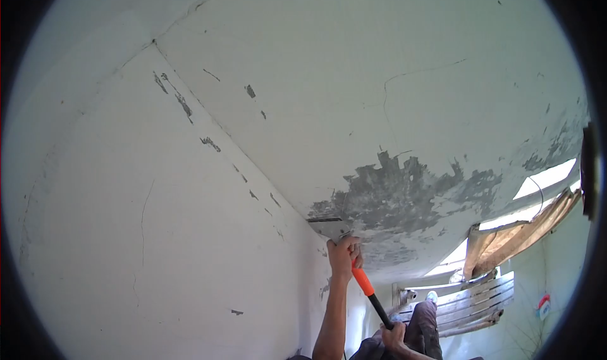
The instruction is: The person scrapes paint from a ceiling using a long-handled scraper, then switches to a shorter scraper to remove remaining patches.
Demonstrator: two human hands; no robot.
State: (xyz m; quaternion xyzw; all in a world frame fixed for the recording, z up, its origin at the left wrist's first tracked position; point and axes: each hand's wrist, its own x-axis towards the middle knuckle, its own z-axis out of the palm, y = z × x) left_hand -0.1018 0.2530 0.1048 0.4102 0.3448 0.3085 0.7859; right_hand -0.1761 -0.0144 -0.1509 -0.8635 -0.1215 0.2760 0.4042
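Note:
A long-handled scraper point(361, 279) with an orange and black handle slants up to a wide metal blade. The blade lies against the wall point(303, 132) beside the corner line, at the left end of a large grey patch point(404, 192) where the white coating is gone. High on the handle, just under the blade, my left hand point(343, 256) is wrapped round the tool. My right hand point(395, 336) is closed on the lower black end of the handle. Both hands hold the one scraper.
A slatted wooden bench point(477, 306) stands below, with a leg and a white shoe point(432, 297) by it. A brown curtain point(506, 249) hangs at bright window openings on the right. The adjoining wall point(126, 221) has small chipped spots and cracks. A red-and-white object point(544, 306) is at lower right.

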